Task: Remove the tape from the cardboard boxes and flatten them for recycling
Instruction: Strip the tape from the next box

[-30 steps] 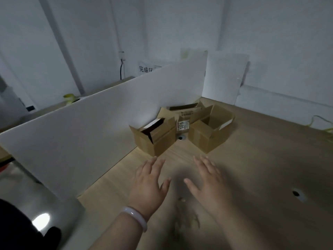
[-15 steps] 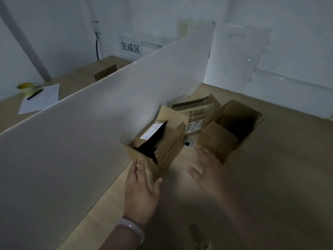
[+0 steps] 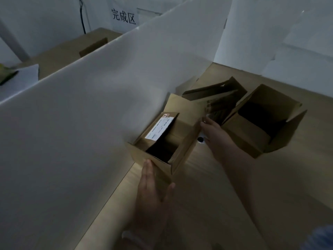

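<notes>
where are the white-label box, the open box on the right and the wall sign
white-label box (image 3: pixel 185 145): head view, on its right flap
open box on the right (image 3: pixel 248 138): head view, on its near wall
wall sign (image 3: pixel 123 16): head view, on its middle character

left hand: fingers straight, thumb spread | right hand: stretched forward, fingers apparently straight

Dim, underexposed frame with a cool grey cast. The brightest patch sat on the tabletop beside the near box, whose inside was almost black. The partition darkened toward the bottom. Motion blur softened the left hand and far box. Wide-angle bending showed at the edges.
</notes>
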`<state>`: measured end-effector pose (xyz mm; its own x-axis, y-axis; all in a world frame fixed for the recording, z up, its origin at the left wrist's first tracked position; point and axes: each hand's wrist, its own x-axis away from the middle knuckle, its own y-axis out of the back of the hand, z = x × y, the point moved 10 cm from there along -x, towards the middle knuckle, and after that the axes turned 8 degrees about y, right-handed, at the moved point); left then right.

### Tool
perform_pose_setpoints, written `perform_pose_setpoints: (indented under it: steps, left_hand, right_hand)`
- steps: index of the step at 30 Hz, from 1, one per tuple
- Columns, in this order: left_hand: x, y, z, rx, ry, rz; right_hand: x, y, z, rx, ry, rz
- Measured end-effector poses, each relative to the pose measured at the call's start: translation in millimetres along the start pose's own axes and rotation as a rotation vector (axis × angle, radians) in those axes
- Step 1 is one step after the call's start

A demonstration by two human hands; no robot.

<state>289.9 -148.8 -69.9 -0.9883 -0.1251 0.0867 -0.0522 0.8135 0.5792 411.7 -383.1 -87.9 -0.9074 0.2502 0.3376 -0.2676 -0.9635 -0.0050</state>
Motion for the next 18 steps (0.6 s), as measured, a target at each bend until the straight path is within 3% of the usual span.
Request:
perform_pose_setpoints:
  steps: [3, 7, 11, 15, 18]
  left_hand:
    - [-1.4, -2.0, 0.8, 0.034, -0.016, 0.006]
    - [-3.3, -1.9, 5.3, 0.244, -0.039, 0.064]
    - [1.1, -3.3, 38.2, 0.390, 0.145, 0.072]
    - [5.7, -12.6, 41.7, 0.364, 0.197, 0.181]
    - [15.8, -11.0, 18.1, 0.375, 0.147, 0.206]
  right_hand:
    - [7.3, 5.8, 0.4, 0.049, 0.057, -0.019]
    - [47.0, 34.9, -17.9, 0.021, 0.084, -0.173]
    - [99.1, 63.1, -60.1, -0.043, -0.008, -0.302]
    - [137.9, 52.8, -88.3, -0.061, -0.081, -0.153]
    - [169.7, 60.2, -71.1, -0.097, 0.025, -0.162]
